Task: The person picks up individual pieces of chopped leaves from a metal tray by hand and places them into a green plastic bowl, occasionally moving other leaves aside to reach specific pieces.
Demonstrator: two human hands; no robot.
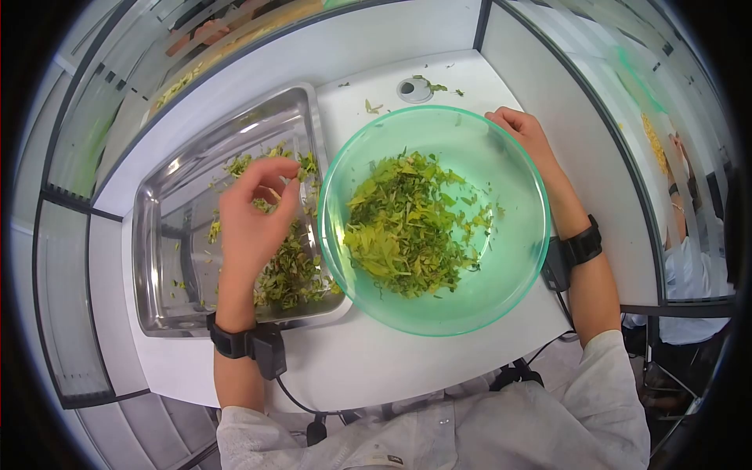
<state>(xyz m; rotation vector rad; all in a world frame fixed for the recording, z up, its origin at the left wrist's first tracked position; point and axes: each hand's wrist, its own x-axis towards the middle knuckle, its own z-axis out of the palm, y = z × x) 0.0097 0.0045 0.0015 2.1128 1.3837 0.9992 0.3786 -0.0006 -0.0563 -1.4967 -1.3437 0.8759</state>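
Observation:
A green translucent bowl (501,274) holds a heap of chopped green leaves (403,227) and stands on the white table, its left rim by the metal tray. More leaves (290,274) lie in the rectangular metal tray (153,266). Above the tray, my left hand (258,207) is closed, thumb and fingertips pinched together; what they hold, if anything, is too small to make out. My right hand (521,133) is at the bowl's upper right rim with its fingers curled; what lies between them is hidden.
A round grey cable grommet (413,90) with leaf scraps is set behind the bowl. White partitions (392,39) enclose the table (376,368). Black wrist devices with cables are on both forearms. Beyond the right partition, part of another person (689,270) shows.

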